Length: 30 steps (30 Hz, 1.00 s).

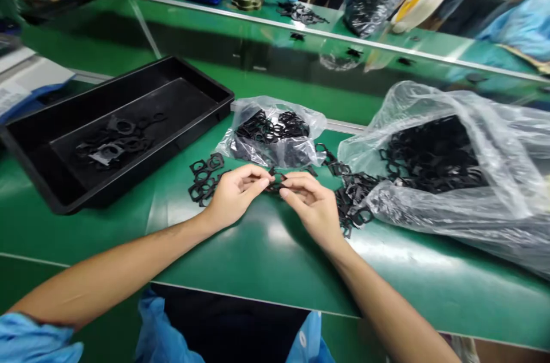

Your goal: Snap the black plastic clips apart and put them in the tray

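Between my two hands, I am pinching a small black plastic part (276, 181), my left hand (234, 194) and right hand (311, 205) both clamping it above the green table (266, 254).

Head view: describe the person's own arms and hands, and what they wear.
Left hand and right hand are bare: no gloves, rings or watch visible. Both forearms are uncovered. A light blue sleeve is bunched at the left elbow.

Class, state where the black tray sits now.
In the head view, the black tray lies on the green table, left of the left hand and small bag.
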Tool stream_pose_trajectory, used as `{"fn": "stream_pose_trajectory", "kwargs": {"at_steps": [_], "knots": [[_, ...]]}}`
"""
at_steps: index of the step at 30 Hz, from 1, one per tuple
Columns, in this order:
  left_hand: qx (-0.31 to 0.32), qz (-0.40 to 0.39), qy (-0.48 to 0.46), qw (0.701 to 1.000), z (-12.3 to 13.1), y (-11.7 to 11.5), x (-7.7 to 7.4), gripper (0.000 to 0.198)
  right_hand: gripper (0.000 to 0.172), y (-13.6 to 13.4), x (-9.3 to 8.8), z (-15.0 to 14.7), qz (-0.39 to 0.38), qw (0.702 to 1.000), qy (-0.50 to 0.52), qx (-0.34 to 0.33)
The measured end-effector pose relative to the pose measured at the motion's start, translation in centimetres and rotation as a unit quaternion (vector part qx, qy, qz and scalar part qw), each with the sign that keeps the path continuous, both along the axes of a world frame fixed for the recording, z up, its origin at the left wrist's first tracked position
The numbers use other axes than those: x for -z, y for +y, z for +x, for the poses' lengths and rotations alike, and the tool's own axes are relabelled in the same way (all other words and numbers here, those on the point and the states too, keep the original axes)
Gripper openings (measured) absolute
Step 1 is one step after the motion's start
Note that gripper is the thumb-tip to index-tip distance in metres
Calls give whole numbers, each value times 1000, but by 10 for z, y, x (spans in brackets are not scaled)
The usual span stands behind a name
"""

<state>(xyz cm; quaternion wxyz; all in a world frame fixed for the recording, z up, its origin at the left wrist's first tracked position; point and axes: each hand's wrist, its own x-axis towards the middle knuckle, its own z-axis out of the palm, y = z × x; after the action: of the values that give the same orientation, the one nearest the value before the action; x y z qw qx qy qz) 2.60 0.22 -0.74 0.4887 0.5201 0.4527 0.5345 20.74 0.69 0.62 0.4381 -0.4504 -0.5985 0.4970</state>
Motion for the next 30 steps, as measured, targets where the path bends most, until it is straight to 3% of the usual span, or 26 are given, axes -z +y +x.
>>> {"fn": "stream_pose_trajectory", "kwargs": {"at_steps": [2, 8, 16, 30], "knots": [[-1, 6, -24, 1000, -1, 1, 1, 14, 21, 2, 0, 1, -1, 1000, 12, 4], [37, 5, -44, 998, -2, 0, 3, 30, 22, 1, -1, 2, 14, 999, 11, 29], [69, 22, -45, 996, 0, -4, 4, 27, 20, 1, -6, 1, -13, 997, 46, 68], [65, 102, 51, 991, -1, -9, 2, 33, 33, 4, -8, -1, -67, 994, 58, 62]]}}
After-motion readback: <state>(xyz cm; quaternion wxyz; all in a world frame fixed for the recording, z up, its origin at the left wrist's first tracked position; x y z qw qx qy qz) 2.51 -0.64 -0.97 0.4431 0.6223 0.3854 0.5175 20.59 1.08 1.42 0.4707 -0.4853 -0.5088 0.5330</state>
